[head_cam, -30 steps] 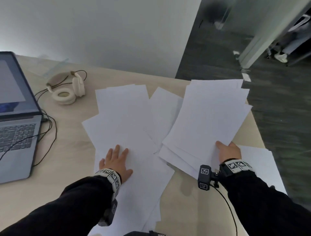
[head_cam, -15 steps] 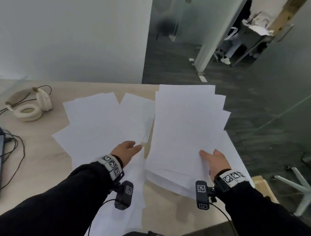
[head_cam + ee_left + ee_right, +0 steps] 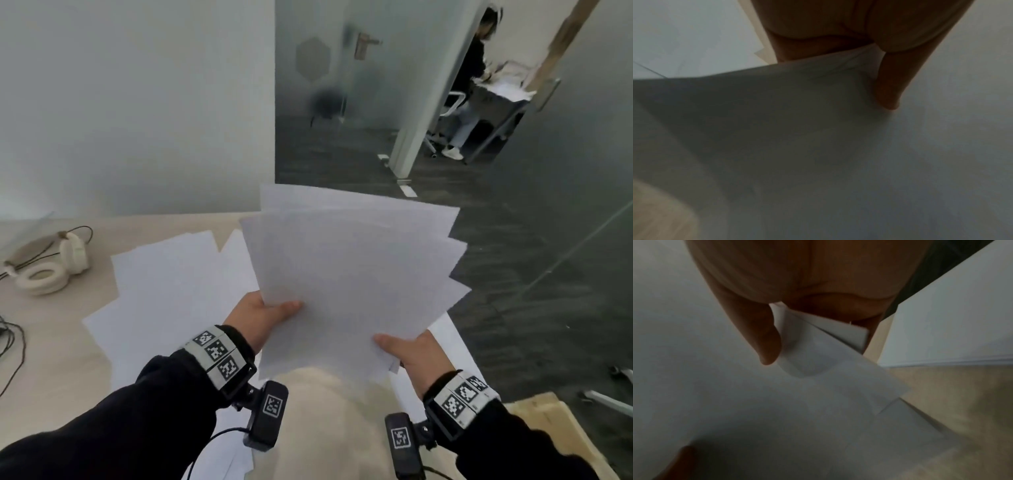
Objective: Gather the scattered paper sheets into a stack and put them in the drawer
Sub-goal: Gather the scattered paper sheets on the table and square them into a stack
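Hands (image 3: 263, 322) lift sheets (image 3: 352, 274) above desk (image 3: 51, 342)

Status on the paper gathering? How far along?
Partly done. Both hands, left hand and right hand, hold a fanned bundle of white paper sheets above the beige table. More loose white sheets lie there. Left: gather, square up, stow; no drawer visible.

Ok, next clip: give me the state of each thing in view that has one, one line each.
Held sheets: lifted off the desk, fanned out, not squared.
Left hand: grips the bundle's near left edge.
Right hand: grips its near right corner.
Loose sheets: lying scattered and overlapping on the desk.
Headphones: resting on the desk, cable attached.
Drawer: not in view.
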Action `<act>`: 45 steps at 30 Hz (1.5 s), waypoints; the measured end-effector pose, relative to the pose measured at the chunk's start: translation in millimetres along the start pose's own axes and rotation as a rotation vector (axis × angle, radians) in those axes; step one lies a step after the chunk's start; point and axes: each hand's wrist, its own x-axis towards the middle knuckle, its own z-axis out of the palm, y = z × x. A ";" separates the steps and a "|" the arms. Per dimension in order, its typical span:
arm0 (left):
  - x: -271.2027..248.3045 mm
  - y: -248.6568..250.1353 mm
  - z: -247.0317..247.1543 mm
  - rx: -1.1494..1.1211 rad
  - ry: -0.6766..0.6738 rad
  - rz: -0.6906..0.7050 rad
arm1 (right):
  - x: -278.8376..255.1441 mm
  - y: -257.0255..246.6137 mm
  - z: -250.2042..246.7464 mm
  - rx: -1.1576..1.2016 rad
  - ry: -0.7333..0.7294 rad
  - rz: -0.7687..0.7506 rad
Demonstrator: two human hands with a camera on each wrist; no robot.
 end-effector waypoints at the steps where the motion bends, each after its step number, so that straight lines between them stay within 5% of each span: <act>1: -1.5 0.0 6.8 0.014 0.014 0.029 | 1.8 0.3 -7.6 0.020 0.023 -0.044; 9: -11.2 -31.5 44.0 0.055 0.042 0.035 | 29.8 24.4 -34.6 -0.026 -0.222 -0.025; 17: -25.9 -59.1 56.1 0.207 0.203 -0.011 | 42.4 37.9 -48.1 -0.034 -0.331 -0.036; 25: -37.3 -65.6 59.9 0.077 0.169 -0.034 | 47.1 42.2 -52.0 0.127 -0.360 -0.063; 36: -54.1 -78.6 72.0 0.264 0.216 -0.117 | 42.9 58.7 -46.8 -0.019 -0.475 -0.067; 45: -57.3 -116.3 73.7 0.677 0.174 -0.288 | 54.4 104.0 -55.4 -0.481 -0.524 -0.014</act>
